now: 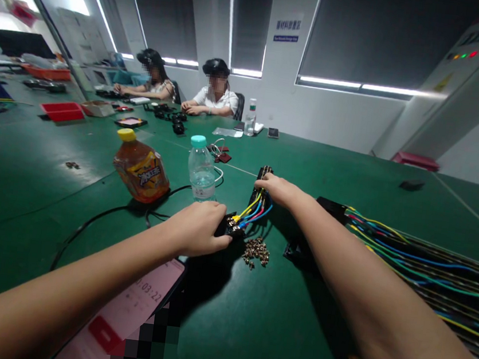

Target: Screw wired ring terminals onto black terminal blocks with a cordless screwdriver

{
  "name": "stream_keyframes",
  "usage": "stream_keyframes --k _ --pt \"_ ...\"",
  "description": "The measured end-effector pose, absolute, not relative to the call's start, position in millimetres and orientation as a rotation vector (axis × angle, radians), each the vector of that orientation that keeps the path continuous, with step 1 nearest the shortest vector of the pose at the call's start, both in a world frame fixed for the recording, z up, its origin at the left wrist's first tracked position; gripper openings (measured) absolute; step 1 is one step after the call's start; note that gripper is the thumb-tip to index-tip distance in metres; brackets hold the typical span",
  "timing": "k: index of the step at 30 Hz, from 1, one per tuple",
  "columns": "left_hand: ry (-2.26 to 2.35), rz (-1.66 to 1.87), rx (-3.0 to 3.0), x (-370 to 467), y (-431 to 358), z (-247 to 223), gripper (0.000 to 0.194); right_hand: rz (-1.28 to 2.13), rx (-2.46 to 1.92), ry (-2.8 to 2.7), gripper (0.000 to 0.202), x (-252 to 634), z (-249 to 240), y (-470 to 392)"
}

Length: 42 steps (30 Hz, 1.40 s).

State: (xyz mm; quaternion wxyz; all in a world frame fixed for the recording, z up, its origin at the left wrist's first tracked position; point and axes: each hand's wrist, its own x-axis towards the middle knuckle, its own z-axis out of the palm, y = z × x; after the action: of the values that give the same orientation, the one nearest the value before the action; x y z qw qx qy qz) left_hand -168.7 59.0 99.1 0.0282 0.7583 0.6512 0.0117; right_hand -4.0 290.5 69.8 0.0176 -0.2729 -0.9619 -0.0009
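From the head camera, here we are over the green bench (244, 324), and both hands are busy! The left hand (201, 228) is curled closed, thumb and fingers pinching the near terminal block (237, 233); the right hand (279, 188) has its fingers folded down over the far terminal strip (254, 199), on the side toward the bench's far edge. Yellow, blue and red wires (248, 206) span the gap, and they look attached at both ends. So the wiring between the two seems largely in place, I'd judge; how tight each end sits, I can't tell. Just beside the near block lies a heap of loose screws (256, 252), which suggests fastening is left over. Toward the bench's right edge, a batch of wired strips (428, 270) lies together, perhaps finished ones.

Now the writing! The phone (144, 295) under the left forearm reads 03:22, its leading digits partly covered. The wall sign (288, 25) shows Chinese characters, 材料放置区 at the end, the English strip too small to trust. The orange drink bottle (141, 169) carries bold stylised lettering I can't make out; the clear bottle's (201, 169) label is unreadable too.
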Motion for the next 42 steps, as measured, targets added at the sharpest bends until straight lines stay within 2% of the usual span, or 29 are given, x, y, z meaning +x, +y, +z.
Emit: stream_keyframes --k 10,18,29,42 --pt "2.123 0.008 2.230 -166 64 90 0.037 0.092 -0.843 -2.969 0.037 -25 53 291" --pt "2.210 0.016 2.162 -164 73 80 0.039 0.182 -1.058 -2.919 0.033 -30 59 287" --pt "2.344 -0.026 1.999 -153 88 80 0.044 0.332 -1.013 -2.826 0.037 -34 50 262" --pt "2.372 -0.003 1.897 -145 100 79 0.054 0.281 -1.039 -2.991 0.034 -22 91 239"
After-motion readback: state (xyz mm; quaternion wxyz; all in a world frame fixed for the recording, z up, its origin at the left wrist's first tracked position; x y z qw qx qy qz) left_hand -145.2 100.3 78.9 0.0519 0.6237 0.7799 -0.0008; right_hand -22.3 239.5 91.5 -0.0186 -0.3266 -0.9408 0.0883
